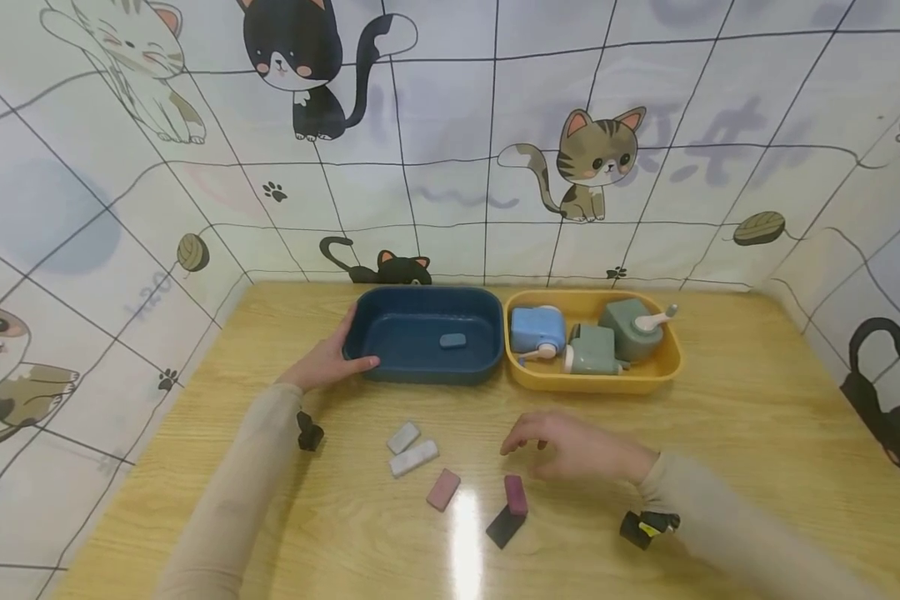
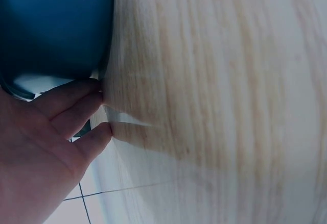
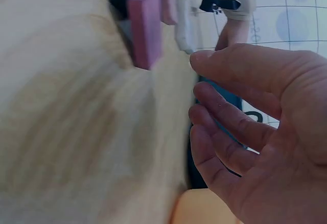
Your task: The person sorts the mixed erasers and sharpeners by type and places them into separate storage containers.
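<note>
Spreading its thumb and fingers around the near left corner of the navy tray point(image 1: 427, 376), the left hand point(image 1: 330, 363) is holding it in the head view. A small blue-grey block point(image 1: 453, 341) is lying inside. The right hand point(image 1: 570, 446) is hovering over the table point(image 1: 360, 542), empty and loosely bent, just in front of the yellow tray point(image 1: 600, 384). Near its fingers, on the wearer's side, a magenta block point(image 1: 516, 495) is overlapping a dark block point(image 1: 505, 528); a pink block point(image 1: 443, 490) and two white blocks point(image 1: 414, 458) are lying farther left, between the hands. The blocks are probably weighing little, firm yet faintly rubbery, so a pinch across the long sides should be gripping well without much slip or risk of breakage.

In the left wrist view, fingertips are reaching down beside the tray's outer wall, near the table. The tray is looking like stiff, smooth plastic, best taken by its rim.

In the right wrist view, thumb and fingers are standing apart with nothing between them, the magenta block lying beyond the thumb tip, untouched.
</note>
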Available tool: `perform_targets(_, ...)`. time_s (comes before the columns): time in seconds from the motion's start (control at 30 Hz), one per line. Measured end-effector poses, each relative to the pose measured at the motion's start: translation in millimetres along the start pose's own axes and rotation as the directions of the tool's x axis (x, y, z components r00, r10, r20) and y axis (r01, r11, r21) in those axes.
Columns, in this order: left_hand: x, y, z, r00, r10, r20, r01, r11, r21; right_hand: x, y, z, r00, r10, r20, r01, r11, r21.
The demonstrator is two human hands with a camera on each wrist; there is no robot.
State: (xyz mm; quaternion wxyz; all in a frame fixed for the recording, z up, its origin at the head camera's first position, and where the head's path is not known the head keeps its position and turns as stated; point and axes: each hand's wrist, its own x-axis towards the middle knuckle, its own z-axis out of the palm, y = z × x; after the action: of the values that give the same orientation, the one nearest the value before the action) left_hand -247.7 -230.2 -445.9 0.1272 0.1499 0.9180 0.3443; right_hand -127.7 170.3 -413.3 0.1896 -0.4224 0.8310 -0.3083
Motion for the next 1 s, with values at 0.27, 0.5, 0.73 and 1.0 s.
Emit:
perform_targets(0.27,0.8,-0.6,0.6,1.000,-0.004,0.004,0.004,1.000,-0.002,-4.5,3.4,16.0,0.999,-0.046,-0.009,0.046,0.999,-0.002)
perform_targets(0.5,1.3,0.5,0.2,1.000,-0.013,-0.004,0.013,1.000,0.003,-3.9,6.6,22.6,0.999,-0.038,0.029,0.037,0.999,0.030)
perform_targets(0.73,1.4,-0.8,-0.3,1.000,-0.016,-0.007,0.016,1.000,0.002,0.3,11.2,25.7,0.996,-0.074,0.048,0.073,0.997,0.030)
perform_targets(1.0,2.8,-2.9,-0.8,1.000,-0.006,0.002,0.006,1.000,-0.022,4.7,14.4,29.1,0.992,-0.106,0.064,0.104,0.994,0.020)
